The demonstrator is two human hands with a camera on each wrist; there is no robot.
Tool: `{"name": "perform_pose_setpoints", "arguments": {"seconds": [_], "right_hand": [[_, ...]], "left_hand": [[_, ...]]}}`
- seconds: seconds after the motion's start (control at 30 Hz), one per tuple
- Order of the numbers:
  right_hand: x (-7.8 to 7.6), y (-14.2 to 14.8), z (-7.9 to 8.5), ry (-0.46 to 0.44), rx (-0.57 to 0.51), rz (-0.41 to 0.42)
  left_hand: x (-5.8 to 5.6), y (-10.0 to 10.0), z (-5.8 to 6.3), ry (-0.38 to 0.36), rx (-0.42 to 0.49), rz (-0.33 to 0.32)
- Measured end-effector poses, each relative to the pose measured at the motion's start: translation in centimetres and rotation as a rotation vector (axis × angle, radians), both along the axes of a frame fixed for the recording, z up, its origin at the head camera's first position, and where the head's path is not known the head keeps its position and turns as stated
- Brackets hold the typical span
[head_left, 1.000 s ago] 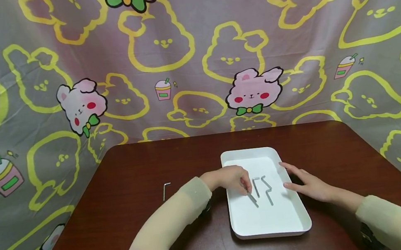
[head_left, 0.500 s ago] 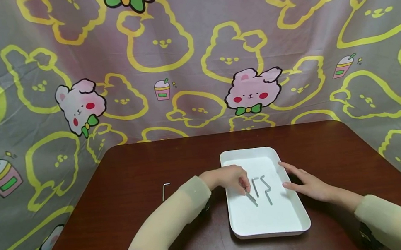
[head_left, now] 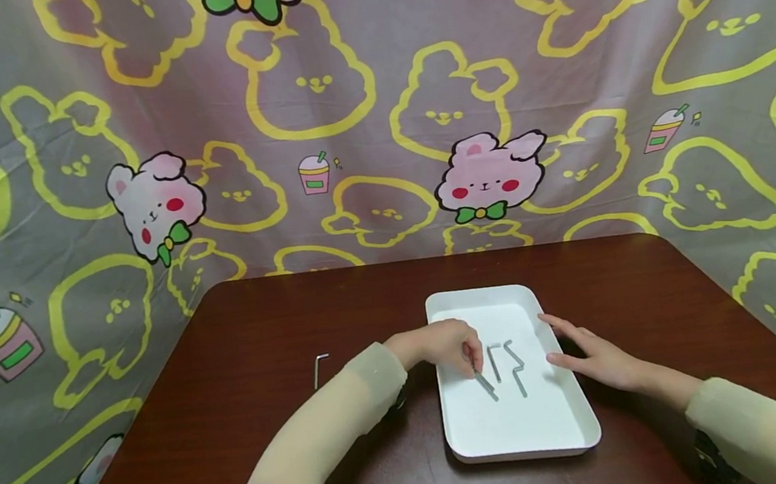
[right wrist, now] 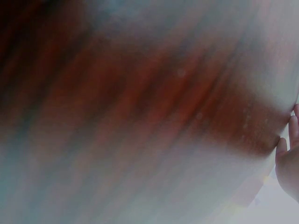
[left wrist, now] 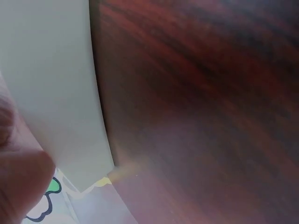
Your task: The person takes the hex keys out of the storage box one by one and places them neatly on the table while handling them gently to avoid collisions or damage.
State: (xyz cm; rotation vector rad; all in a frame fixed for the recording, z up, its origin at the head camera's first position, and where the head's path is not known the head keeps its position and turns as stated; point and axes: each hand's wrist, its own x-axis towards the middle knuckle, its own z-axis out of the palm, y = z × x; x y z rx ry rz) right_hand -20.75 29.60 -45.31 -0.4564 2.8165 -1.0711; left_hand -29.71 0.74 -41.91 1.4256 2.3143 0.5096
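Observation:
A shallow white tray [head_left: 520,429] holds several L-shaped metal hex keys. My left hand [head_left: 450,346] reaches over the tray's left side, its fingertips pinching a hex key [head_left: 485,387]. Two shafts show side by side below those fingers; their upper ends are hidden by the hand. Just right of them lies another hex key [head_left: 494,364], then two more in a zigzag, the lower one [head_left: 520,381] nearer the front. My right hand [head_left: 602,357] rests with extended fingers against the tray's right rim. In the left wrist view, part of the left hand [left wrist: 23,186] appears beside the tray's outer wall [left wrist: 58,93].
One more hex key [head_left: 317,370] lies on the dark brown wooden table [head_left: 261,330], left of the tray and beyond the left forearm. A patterned cloth [head_left: 377,154] with cartoon bears hangs behind the table and along both sides.
Over the last second the left fingers, with the hex key, shift only very slightly. The right hand stays at the rim, and the tray and other hex keys keep their places.

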Motion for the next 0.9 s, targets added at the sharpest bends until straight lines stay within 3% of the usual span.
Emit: {"name": "perform_pose_setpoints", "arguments": {"seconds": [0.37, 0.9], "right_hand": [[0.14, -0.15, 0.09, 0.024, -0.008, 0.012], [0.12, -0.17, 0.04, 0.026, -0.009, 0.017]], "left_hand": [[0.21, -0.06, 0.14, -0.009, -0.004, 0.017], [0.29, -0.08, -0.18, 0.061, -0.026, -0.017]]}}
